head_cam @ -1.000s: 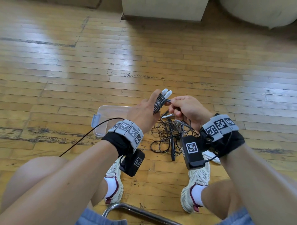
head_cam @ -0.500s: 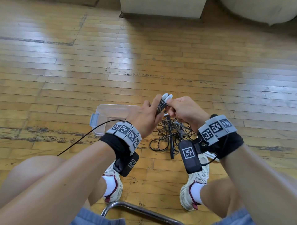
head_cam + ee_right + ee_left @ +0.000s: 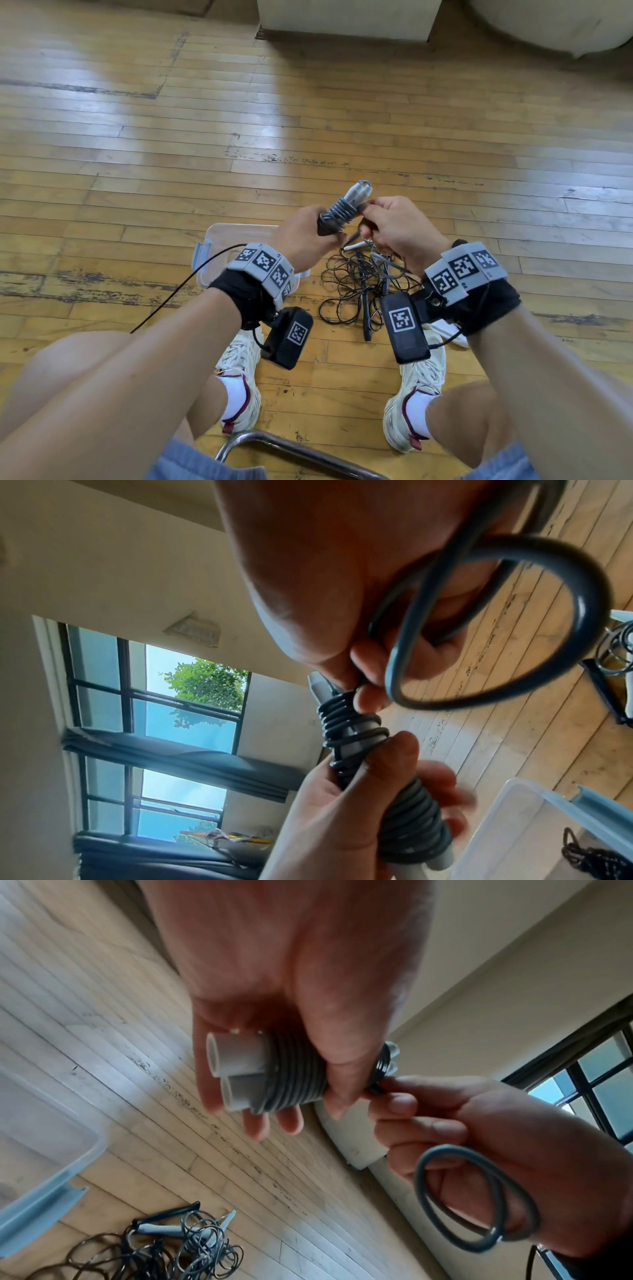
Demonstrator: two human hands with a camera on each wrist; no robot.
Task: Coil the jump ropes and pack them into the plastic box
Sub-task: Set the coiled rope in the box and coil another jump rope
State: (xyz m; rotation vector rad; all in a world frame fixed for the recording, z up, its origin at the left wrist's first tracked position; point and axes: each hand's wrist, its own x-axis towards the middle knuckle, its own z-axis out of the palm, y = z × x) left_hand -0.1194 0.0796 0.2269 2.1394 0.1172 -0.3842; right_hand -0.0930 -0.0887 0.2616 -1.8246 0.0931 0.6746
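On the floor [image 3: 137, 144], tangled ropes [image 3: 359, 291] beside plastic box [image 3: 219, 240].

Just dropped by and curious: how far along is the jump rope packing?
Partly done. A dark coiled rope already seems to lie in the plastic box. In hand: the left hand grips two grey handles with cord wound round them, while the right hand pinches the last loose loop. Left: the tangled ropes on the floor.
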